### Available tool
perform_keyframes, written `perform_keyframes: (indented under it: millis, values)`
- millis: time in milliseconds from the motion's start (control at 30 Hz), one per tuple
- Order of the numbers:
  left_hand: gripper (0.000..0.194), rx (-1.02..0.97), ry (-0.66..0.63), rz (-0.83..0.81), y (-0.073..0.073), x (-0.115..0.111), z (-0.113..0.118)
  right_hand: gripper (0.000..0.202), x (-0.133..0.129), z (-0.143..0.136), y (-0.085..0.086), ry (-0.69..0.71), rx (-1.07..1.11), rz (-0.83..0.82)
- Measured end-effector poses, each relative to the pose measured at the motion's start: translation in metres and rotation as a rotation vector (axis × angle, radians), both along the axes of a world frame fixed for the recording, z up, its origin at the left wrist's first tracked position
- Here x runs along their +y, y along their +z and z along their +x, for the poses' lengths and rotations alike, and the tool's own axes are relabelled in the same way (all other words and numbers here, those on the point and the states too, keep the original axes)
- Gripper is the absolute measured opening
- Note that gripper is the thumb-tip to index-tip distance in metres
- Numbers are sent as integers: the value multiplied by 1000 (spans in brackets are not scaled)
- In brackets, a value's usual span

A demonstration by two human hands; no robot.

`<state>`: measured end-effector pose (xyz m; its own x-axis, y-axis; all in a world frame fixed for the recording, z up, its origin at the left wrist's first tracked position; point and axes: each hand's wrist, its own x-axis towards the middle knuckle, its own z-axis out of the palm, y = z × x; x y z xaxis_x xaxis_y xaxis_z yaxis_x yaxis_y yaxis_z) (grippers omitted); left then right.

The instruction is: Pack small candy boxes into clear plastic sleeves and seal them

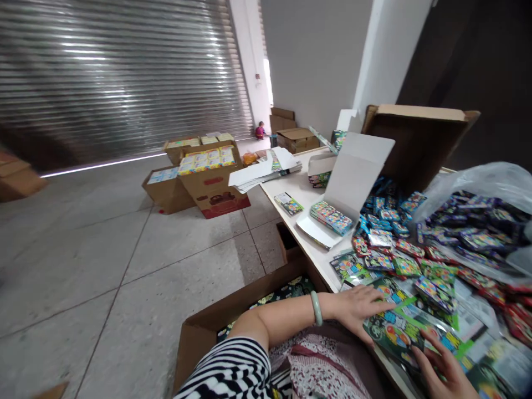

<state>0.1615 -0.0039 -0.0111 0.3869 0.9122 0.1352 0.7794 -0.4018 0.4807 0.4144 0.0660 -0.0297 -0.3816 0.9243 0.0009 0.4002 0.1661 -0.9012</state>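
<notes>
Table [288, 185] room looks tight on my feed: loose packets [405, 265] crowd its near end, with bare white strips toward its far end. Left of the table, the concrete floor [124, 266] gives me wide open space. Flat white cartons [251, 176] jut past the table's edge at the far end. By the table's near edge lies a dark green packet [393, 335]; the left hand [357, 310] spreads its fingers at one end of it, the right hand [444, 368] touches the other. I can't tell whether either is closed on it. Below the table's edge, I see an open carton [197, 338] holding dark packs [291, 289]. On the table, a white box [359, 166], lid raised, holds colourful packs [332, 216]. At the table's right, a clear plastic bag [499, 177] contains purple packets [477, 221]; blue packets [388, 215] lie at the mouth of a brown box [419, 136].
</notes>
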Motion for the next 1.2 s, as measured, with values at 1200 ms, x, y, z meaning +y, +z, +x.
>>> perform_keyframes:
  millis: [1200]
  values:
    - [94,-44,132,140,22,18,-33,36,242,13,58,-251,-955,314]
